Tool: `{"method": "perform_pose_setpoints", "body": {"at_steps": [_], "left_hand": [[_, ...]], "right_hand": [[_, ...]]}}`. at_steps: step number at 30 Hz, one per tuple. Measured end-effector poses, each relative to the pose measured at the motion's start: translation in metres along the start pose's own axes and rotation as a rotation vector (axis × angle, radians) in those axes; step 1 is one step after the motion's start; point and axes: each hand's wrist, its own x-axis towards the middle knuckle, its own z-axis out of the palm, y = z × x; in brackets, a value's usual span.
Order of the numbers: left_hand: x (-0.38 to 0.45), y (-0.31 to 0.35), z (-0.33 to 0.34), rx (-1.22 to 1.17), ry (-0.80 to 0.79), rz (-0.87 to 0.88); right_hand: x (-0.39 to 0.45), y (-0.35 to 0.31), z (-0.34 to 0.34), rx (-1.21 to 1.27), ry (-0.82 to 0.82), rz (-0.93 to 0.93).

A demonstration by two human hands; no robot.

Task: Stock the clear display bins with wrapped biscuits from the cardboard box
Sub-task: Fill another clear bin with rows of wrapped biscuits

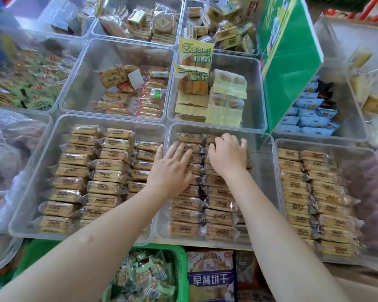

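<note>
Tan biscuits (216,214), green basket (181,271)

Bare floor in the middle bin (262,171) right of the biscuit rows (216,205).

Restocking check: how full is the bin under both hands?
Partly full: the bin holds two biscuit rows; its right side is bare.

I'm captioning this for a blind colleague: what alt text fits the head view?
Both hands press on rows of wrapped biscuits in the middle front clear bin: the left hand lies flat with straight fingers, the right hand curls over the far packs. Neighbouring bins left and right hold similar rows.
</note>
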Motion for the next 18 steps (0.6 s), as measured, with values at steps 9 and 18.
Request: {"method": "perform_pose_setpoints", "body": {"at_steps": [9, 18], "left_hand": [[0.001, 0.001, 0.0, -0.03, 0.001, -0.015], [0.0, 0.0, 0.0, -0.037, 0.023, -0.01]], "right_hand": [[-0.001, -0.012, 0.014, 0.025, 0.028, -0.104], [0.017, -0.023, 0.006, 0.104, 0.039, -0.019]]}}
